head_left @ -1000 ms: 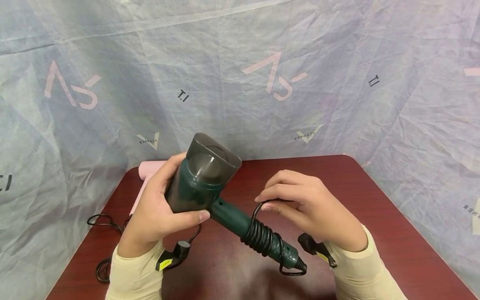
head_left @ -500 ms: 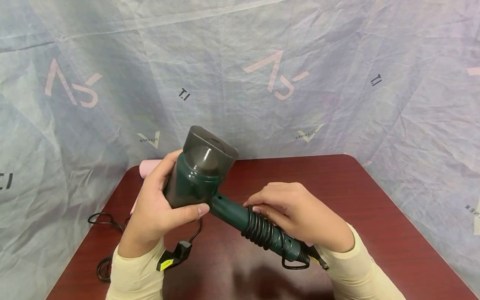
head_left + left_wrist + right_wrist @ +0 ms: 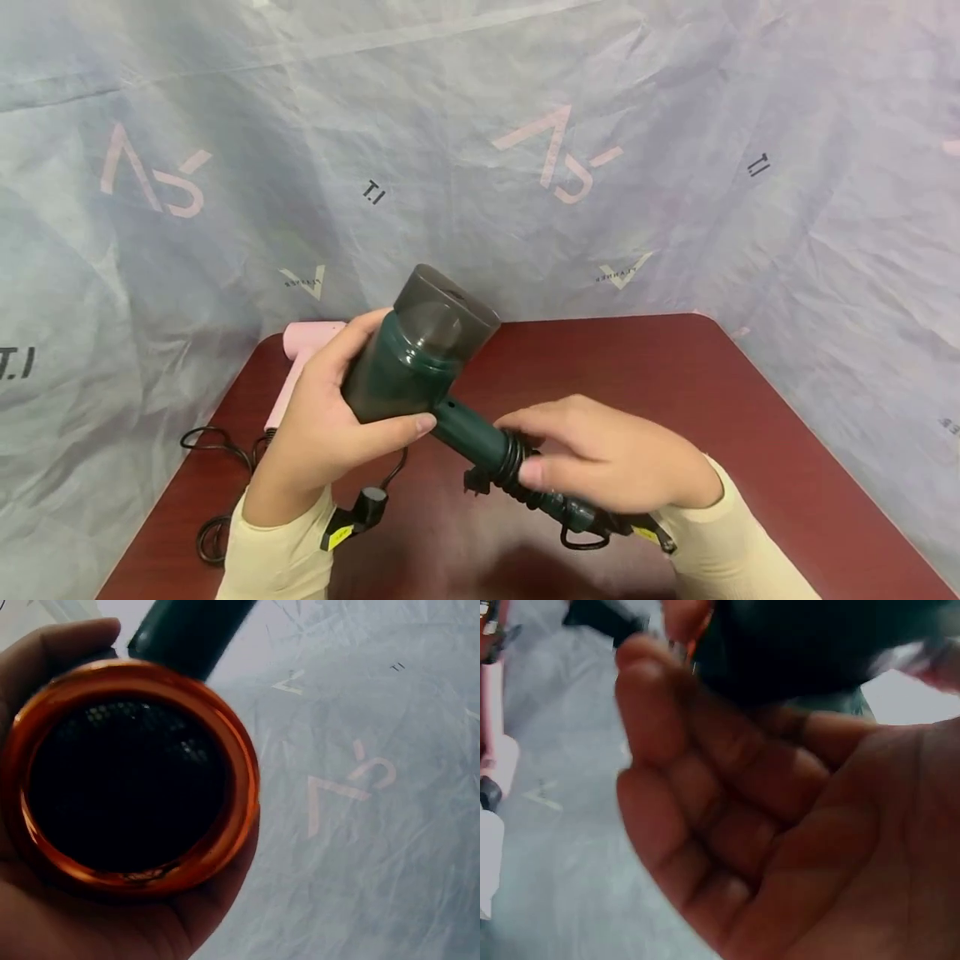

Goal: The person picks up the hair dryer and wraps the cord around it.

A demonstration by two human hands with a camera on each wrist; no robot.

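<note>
In the head view, a dark green hair dryer [image 3: 405, 367] with a smoky clear nozzle [image 3: 447, 312] is held over the table, its handle slanting down to the right. My left hand [image 3: 330, 425] grips its barrel, thumb across the near side. The left wrist view faces its copper-coloured rear ring [image 3: 244, 780]. A black power cord [image 3: 513, 454] is coiled round the handle; its plug [image 3: 477, 480] hangs below. My right hand [image 3: 607, 454] is at the coil, fingers curled behind the handle and thumb in front, holding the cord. The exact pinch is blurred in the right wrist view.
On the left of the dark red table [image 3: 637, 367] lies a pink hair dryer [image 3: 303, 339], partly behind my left hand. Its black cord [image 3: 213, 533] loops towards the left edge. A grey printed sheet [image 3: 480, 167] hangs around the table's back and sides.
My right hand has come down from lifting a strand of cord above the handle to the coil itself. The plug now shows beneath the handle. My left hand keeps its grip, barely shifting.
</note>
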